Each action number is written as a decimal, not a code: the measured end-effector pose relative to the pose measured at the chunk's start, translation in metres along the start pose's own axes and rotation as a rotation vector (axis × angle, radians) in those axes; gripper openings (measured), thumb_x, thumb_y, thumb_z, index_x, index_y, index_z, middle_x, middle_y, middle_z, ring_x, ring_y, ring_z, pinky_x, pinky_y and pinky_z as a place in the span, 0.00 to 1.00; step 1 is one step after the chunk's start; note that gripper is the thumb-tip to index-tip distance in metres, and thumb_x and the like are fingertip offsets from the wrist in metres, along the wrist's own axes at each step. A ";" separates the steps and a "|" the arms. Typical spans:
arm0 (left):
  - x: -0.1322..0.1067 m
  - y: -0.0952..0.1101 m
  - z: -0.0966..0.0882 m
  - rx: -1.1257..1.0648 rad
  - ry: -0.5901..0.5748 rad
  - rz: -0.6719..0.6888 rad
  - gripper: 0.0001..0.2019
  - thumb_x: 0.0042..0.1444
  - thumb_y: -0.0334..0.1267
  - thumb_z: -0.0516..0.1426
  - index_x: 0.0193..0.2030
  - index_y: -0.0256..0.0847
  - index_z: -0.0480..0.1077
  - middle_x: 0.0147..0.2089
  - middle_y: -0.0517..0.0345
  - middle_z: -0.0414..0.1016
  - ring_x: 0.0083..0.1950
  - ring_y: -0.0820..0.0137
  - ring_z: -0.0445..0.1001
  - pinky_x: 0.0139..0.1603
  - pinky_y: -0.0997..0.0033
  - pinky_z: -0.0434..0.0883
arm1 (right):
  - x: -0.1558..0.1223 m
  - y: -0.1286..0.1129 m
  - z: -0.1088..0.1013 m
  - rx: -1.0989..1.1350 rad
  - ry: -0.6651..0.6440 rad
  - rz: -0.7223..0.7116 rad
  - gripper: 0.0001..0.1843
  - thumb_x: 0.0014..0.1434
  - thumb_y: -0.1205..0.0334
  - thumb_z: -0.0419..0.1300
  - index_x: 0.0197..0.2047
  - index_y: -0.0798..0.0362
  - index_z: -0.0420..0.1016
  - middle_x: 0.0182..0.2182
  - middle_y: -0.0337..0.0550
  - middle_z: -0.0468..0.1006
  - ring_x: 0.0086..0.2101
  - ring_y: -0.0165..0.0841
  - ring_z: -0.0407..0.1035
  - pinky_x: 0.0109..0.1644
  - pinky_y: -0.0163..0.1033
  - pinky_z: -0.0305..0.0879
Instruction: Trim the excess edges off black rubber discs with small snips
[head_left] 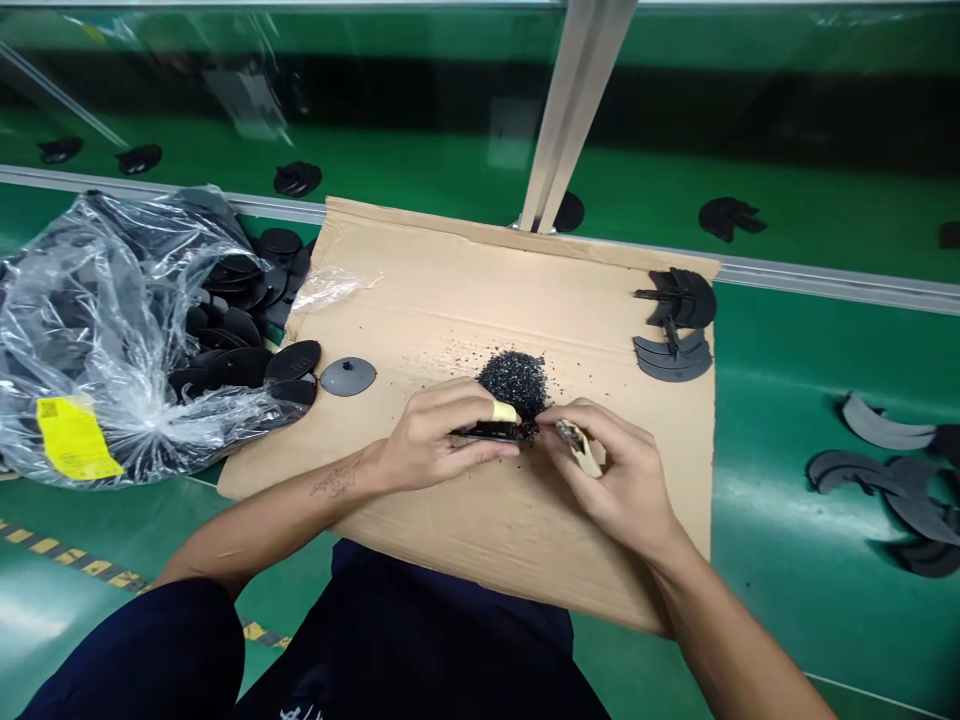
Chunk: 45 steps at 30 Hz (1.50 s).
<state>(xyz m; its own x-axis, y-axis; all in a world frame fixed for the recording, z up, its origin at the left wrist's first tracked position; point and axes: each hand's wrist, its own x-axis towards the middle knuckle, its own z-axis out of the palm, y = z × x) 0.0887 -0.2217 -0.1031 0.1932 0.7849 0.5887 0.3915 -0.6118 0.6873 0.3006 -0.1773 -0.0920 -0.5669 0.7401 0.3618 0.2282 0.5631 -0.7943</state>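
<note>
At frame centre we see a cardboard sheet (465, 300) lying on the green desk (787, 440). Our left hand (431, 440) grips a flat black plastic part (491, 432); our right hand (622, 475) pinches a small blade (574, 438) beside it. Black shavings (516, 380) pile just above. A plastic bag (97, 320) sits at left.

bag (112, 330): cut off at left edge | tool in right hand (579, 447): mostly hidden by fingers

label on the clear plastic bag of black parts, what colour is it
Yellow label, seen in the head view.
</note>
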 end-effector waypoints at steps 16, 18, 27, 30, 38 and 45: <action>0.005 -0.003 -0.012 -0.519 -0.326 -0.454 0.13 0.63 0.44 0.61 0.39 0.33 0.78 0.34 0.52 0.75 0.33 0.73 0.74 0.33 0.76 0.71 | -0.003 0.003 0.004 0.175 -0.080 -0.136 0.07 0.62 0.72 0.62 0.42 0.51 0.75 0.35 0.46 0.80 0.34 0.35 0.75 0.36 0.41 0.73; 0.003 -0.002 -0.012 -0.559 -0.331 -0.474 0.11 0.62 0.41 0.63 0.36 0.33 0.78 0.33 0.52 0.76 0.32 0.74 0.74 0.32 0.77 0.71 | -0.003 0.003 0.005 0.194 -0.106 -0.148 0.07 0.62 0.72 0.62 0.41 0.51 0.75 0.34 0.45 0.79 0.33 0.34 0.74 0.36 0.40 0.72; 0.001 -0.001 0.000 -0.434 -0.156 -0.425 0.15 0.66 0.46 0.58 0.39 0.35 0.79 0.36 0.51 0.76 0.36 0.73 0.73 0.35 0.75 0.71 | -0.005 0.006 0.008 0.039 0.027 -0.221 0.09 0.62 0.73 0.60 0.43 0.51 0.74 0.35 0.46 0.79 0.33 0.35 0.74 0.35 0.41 0.71; 0.002 -0.007 -0.002 -0.362 -0.058 -0.427 0.23 0.70 0.53 0.50 0.46 0.37 0.79 0.39 0.51 0.76 0.39 0.73 0.73 0.40 0.73 0.71 | -0.006 0.007 0.005 -0.125 0.107 -0.316 0.09 0.62 0.73 0.59 0.43 0.50 0.73 0.36 0.47 0.80 0.33 0.35 0.73 0.34 0.42 0.69; 0.001 -0.006 -0.003 -0.600 -0.123 -0.857 0.31 0.63 0.64 0.53 0.58 0.36 0.66 0.28 0.60 0.73 0.24 0.75 0.72 0.26 0.77 0.69 | -0.004 0.003 0.003 -0.517 0.179 -0.508 0.08 0.62 0.75 0.60 0.39 0.52 0.72 0.32 0.45 0.82 0.31 0.33 0.70 0.35 0.40 0.64; 0.003 -0.012 0.009 -0.795 0.053 -0.868 0.30 0.55 0.49 0.67 0.58 0.38 0.63 0.45 0.51 0.80 0.43 0.68 0.81 0.44 0.72 0.78 | -0.007 0.007 0.013 -0.489 0.067 -0.418 0.08 0.64 0.74 0.59 0.41 0.51 0.73 0.35 0.43 0.81 0.31 0.31 0.69 0.35 0.39 0.63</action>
<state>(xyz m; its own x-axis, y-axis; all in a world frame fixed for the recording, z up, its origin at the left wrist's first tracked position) 0.0925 -0.2116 -0.1131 0.0925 0.9748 -0.2032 -0.3009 0.2219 0.9275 0.2960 -0.1832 -0.1058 -0.6390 0.4345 0.6348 0.3421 0.8996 -0.2714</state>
